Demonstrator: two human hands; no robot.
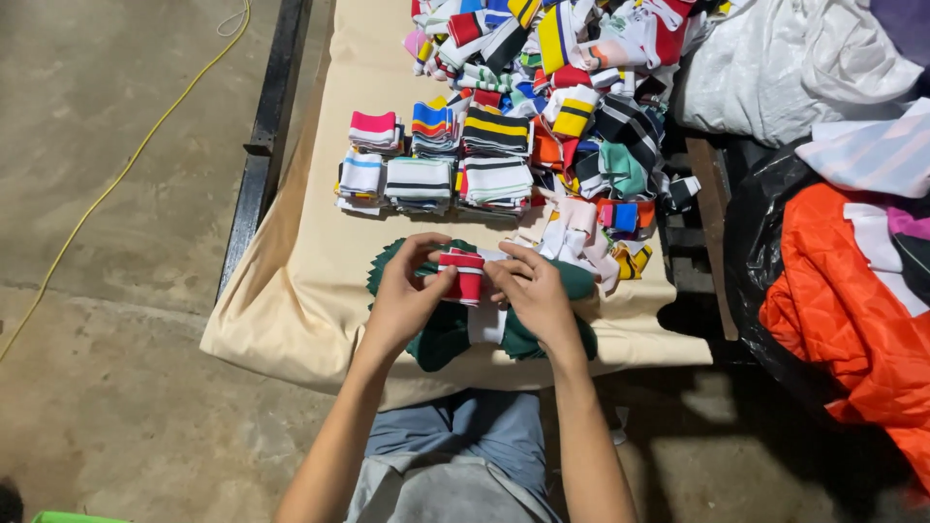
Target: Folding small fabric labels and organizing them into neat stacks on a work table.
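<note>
**Q:** Over the cloth-covered table (310, 291), head cam view, what've you got?

**Me:** Both hands are pinched on a red-and-white striped knit band (463, 273), left hand (402, 302) on one end, right hand (533, 295) on the other. It's over a dark green fabric piece (446, 334), with sorted stacks of striped bands (436, 160) just behind it.

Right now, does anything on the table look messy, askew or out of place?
The far striped fabric bands lie in a loose, tumbled heap, unlike the six neat stacks beside them. Both hands hold a red-and-white band over green cloth. Nothing looks damaged.
</note>
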